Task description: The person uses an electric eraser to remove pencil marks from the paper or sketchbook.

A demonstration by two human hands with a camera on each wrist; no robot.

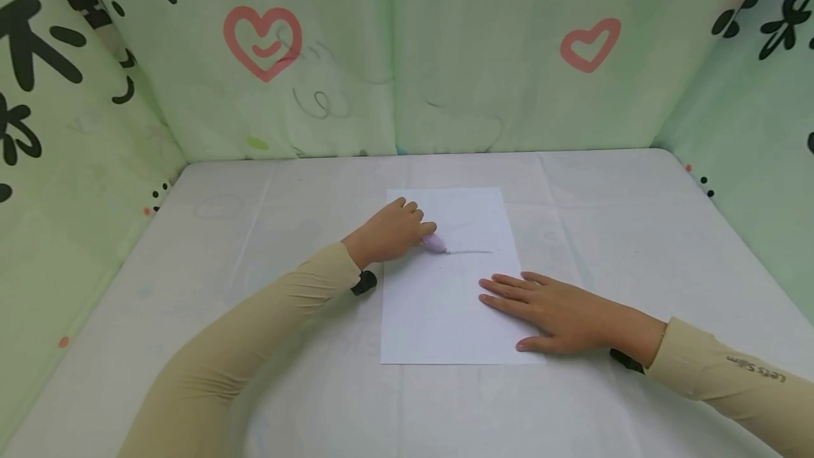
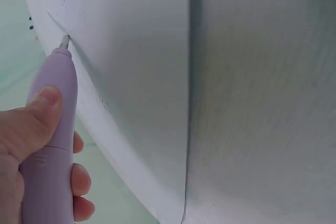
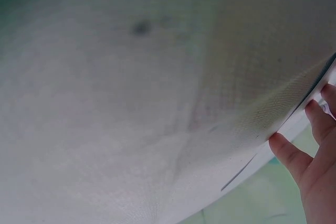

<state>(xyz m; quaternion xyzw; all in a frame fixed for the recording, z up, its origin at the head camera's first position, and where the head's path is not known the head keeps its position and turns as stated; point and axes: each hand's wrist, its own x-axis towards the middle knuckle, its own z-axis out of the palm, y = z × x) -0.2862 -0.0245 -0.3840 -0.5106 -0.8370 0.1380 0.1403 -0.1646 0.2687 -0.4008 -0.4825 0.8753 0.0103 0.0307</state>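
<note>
on the white-covered counter (image 1: 267,288), near its middle, lies a white sheet of paper (image 1: 439,309). the left hand (image 1: 389,233) rests over the sheet's upper left part and grips a lilac pen (image 1: 435,244), thumb pressed along the barrel and the other fingers curled round it, as the left wrist view shows. the pen's tip touches the paper, and a thin grey line (image 1: 472,252) runs from the tip toward the sheet's right edge. the right hand (image 1: 559,311) lies flat on the lower right part of the sheet, fingers straight and spread, pressing it down and grasping nothing. pale green cloth walls (image 1: 445,55) printed with pink hearts (image 1: 262,39) and black marks stand round the counter.
</note>
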